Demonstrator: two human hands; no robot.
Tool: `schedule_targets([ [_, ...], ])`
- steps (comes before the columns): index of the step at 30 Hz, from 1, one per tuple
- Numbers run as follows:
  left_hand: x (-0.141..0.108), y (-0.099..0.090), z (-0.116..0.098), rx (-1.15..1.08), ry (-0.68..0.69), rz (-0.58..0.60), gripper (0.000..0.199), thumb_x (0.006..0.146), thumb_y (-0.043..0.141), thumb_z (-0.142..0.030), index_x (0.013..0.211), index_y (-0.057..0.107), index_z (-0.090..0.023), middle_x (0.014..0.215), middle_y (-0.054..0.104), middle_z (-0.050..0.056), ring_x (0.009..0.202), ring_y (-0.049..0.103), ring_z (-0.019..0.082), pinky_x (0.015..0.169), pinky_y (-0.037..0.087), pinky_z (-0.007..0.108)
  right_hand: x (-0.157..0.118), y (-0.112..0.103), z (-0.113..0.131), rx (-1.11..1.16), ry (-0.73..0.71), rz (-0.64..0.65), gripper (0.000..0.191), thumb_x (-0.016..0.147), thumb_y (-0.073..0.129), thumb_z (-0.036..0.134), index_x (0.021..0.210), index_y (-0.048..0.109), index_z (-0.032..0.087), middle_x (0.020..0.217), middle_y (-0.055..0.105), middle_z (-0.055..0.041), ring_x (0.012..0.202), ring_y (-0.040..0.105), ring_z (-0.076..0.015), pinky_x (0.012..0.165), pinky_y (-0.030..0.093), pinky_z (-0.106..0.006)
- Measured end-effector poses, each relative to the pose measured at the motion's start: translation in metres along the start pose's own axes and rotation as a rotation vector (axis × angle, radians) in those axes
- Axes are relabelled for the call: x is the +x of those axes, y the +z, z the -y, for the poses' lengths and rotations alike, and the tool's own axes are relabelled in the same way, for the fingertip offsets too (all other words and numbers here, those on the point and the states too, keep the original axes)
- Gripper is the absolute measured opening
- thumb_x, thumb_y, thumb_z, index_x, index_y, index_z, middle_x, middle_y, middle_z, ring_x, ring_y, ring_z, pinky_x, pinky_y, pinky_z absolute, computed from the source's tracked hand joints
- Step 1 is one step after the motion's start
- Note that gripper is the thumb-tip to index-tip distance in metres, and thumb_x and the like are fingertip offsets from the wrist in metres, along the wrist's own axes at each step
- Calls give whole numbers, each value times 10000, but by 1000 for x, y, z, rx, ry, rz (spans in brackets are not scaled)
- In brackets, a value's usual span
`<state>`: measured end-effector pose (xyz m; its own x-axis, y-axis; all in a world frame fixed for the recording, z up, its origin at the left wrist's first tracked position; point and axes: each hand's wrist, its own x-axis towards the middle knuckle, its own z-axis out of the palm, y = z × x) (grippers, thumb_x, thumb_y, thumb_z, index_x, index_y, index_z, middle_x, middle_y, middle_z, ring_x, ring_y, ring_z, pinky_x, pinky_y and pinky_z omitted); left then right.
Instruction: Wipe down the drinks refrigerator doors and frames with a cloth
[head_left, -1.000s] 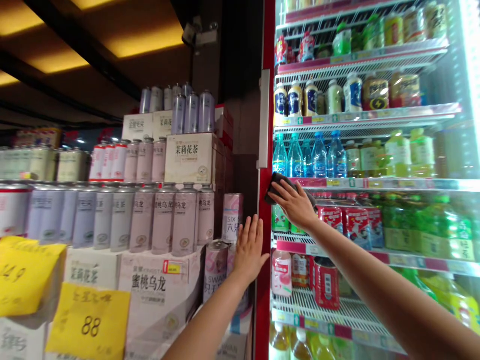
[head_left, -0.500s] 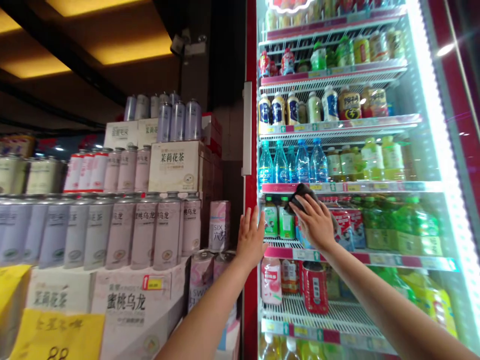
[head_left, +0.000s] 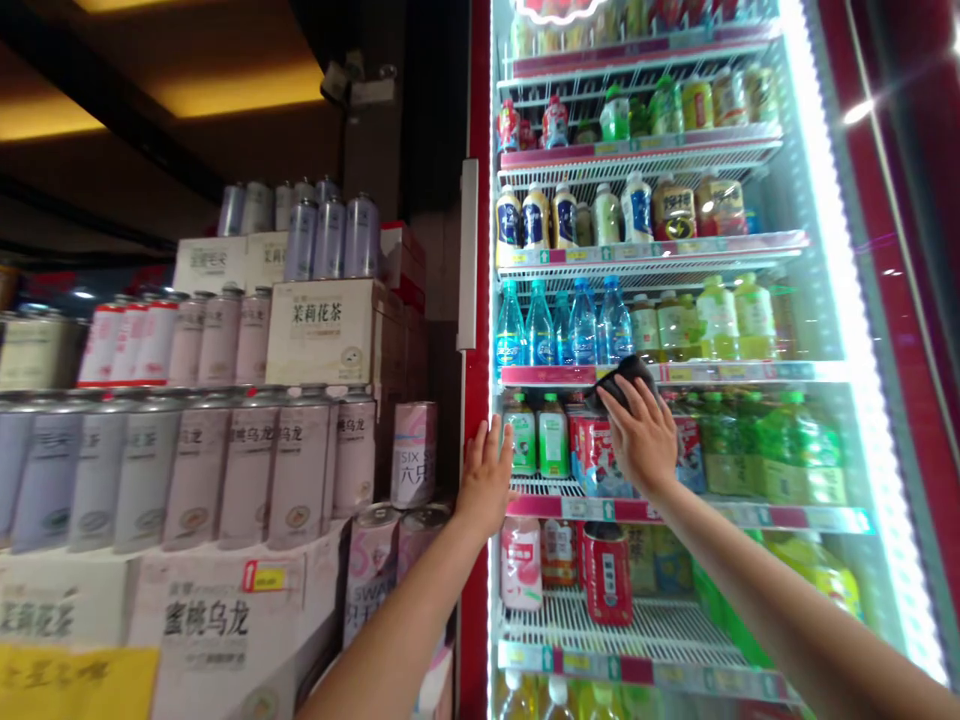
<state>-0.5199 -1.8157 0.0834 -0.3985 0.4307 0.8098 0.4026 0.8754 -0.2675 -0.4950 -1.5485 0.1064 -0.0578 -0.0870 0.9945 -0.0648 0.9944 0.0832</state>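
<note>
My right hand (head_left: pixel 645 435) presses a bunched dark cloth (head_left: pixel 626 380) against the front of a lit drinks fridge, at the height of the shelf edge below the blue water bottles (head_left: pixel 581 325). Part of the cloth is hidden under the fingers. My left hand (head_left: pixel 484 480) rests with fingers stretched and a little apart on the red door frame (head_left: pixel 474 390) and the glass edge beside it. Above that hand runs the pale door handle (head_left: pixel 468 255). Behind the glass, green-labelled bottles (head_left: pixel 553 437) and a red and blue pack (head_left: pixel 596 450) stand between my hands.
Left of the fridge, tall cans (head_left: pixel 247 465) and printed cartons (head_left: pixel 322 330) are stacked in tiers close to my left forearm. A yellow price sign (head_left: pixel 75 680) is at the lower left. Lower in the fridge stands a red can pack (head_left: pixel 607 575).
The view has turned slightly right. My right hand has slid the cloth a short way right across the glass, uncovering the red and blue pack. My left hand keeps its place on the frame.
</note>
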Motion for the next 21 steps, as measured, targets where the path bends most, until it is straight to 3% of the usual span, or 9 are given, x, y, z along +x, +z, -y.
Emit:
schedule_targets([
  [3,0,-2,-6,-33,-24,8,1129,729,846,-237,1611,150,-121,1687,147,220,1569,89,359,1248,263,498,-45,-4,9,28,-185,94,549,958,519,175,1487,506,319,1607,421,-28,1520,297,-281,1222,258,-536],
  [6,2,-3,-19,-52,-13,13,1108,771,807,-255,1620,102,-146,1694,125,209,1572,49,355,1245,243,541,-41,-4,21,79,-422,226,588,968,488,162,1513,451,381,1627,383,29,1528,282,-239,1251,199,-535],
  [8,5,-4,-30,-44,30,13,1089,791,789,-284,1623,96,-173,1698,132,190,1574,30,346,1248,207,568,-16,-3,15,69,-395,229,573,979,479,173,1512,451,383,1625,387,31,1526,287,-234,1254,193,-534],
  [11,10,-4,-44,-21,73,30,1087,791,791,-342,1625,110,-192,1701,131,174,1574,23,349,1254,161,585,7,-4,-12,13,-191,167,561,987,477,190,1520,447,359,1628,384,6,1522,294,-253,1247,209,-545],
  [15,14,-1,-53,2,67,77,1162,745,830,-370,1628,95,-195,1704,106,174,1568,7,369,1251,149,599,-31,-11,-36,-76,80,70,614,973,492,185,1562,386,319,1652,333,-52,1536,250,-304,1215,272,-572],
  [18,17,-1,-62,-20,42,71,1234,723,844,-342,1628,22,-183,1705,75,184,1567,-14,370,1248,161,596,-60,-15,-24,-93,-80,175,694,932,538,151,1578,351,323,1656,323,-65,1544,216,-329,1216,258,-589],
  [21,27,-5,-80,-53,61,50,1256,726,840,-303,1625,-30,-183,1708,54,173,1570,-33,348,1254,136,593,-43,-17,-16,-66,-288,281,718,925,558,168,1578,336,367,1657,327,-28,1546,212,-309,1237,212,-587],
])
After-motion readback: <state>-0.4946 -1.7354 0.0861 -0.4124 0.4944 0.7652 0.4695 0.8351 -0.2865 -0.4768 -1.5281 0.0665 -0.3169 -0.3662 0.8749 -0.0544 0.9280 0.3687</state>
